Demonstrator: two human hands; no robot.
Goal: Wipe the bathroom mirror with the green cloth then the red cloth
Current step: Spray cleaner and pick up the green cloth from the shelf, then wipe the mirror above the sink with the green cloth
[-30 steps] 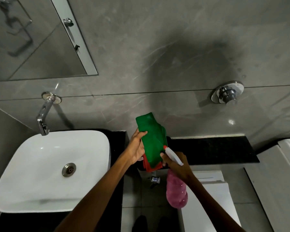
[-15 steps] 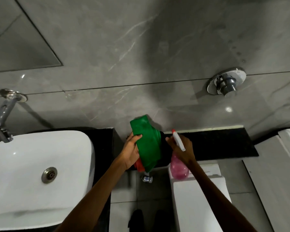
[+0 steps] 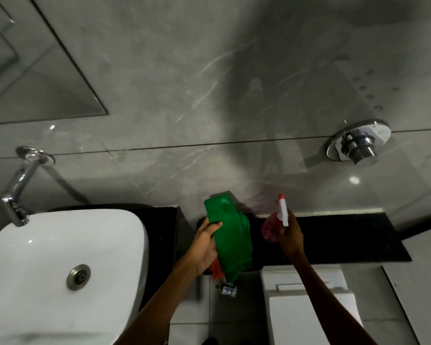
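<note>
My left hand grips a folded green cloth, held up in front of the grey wall. A corner of the red cloth sticks out beneath it, under the same hand. My right hand holds a pink spray bottle with a white nozzle and red tip, just right of the cloths. The mirror hangs on the wall at the upper left, well away from both hands.
A white basin with a chrome tap sits at the lower left. A black ledge runs along the wall. A white toilet cistern is below my right arm. A chrome flush valve projects from the wall at right.
My right hand has lifted the spray bottle up and away from the green cloth, to the right. The view has shifted, so the mirror and tap show more at the left.
</note>
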